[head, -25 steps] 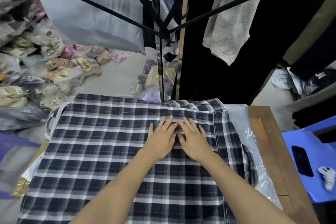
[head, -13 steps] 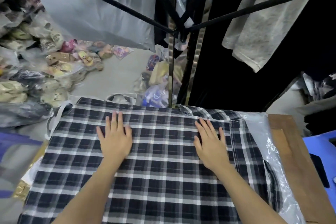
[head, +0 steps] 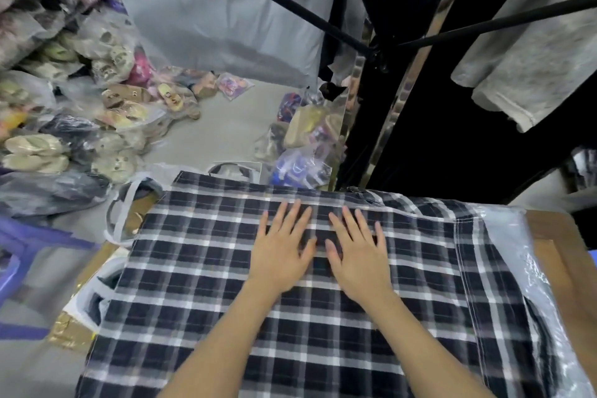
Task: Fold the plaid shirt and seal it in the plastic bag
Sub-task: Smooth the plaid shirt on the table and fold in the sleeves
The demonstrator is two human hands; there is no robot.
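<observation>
Hands flat, both of them: our left hand [head: 280, 255] and right hand [head: 358, 257] lie palm-down side by side at frame centre, fingers spread, gripping nothing, just pressing on the plaid shirt [head: 226, 294]. Thumbs nearly touch.

We see the shirt spread flat over the surface [head: 562, 265], filling the lower half of the frame, far edge running across mid-frame. A stitched hem runs top to bottom down its right side.

Plastic bag [head: 523, 271] sits along the right edge of the shirt, clear and crinkled, with what looks like a plaid part inside or under it; we can't tell which through the glare. Wood of the surface shows just right of the bag.

Upper left: heap of bagged slippers [head: 106, 100] on the floor. Upper right: grey garment [head: 529, 51] hanging off a black rack [head: 374, 51]. Purple stool [head: 19, 255] at the left edge, blurred.
</observation>
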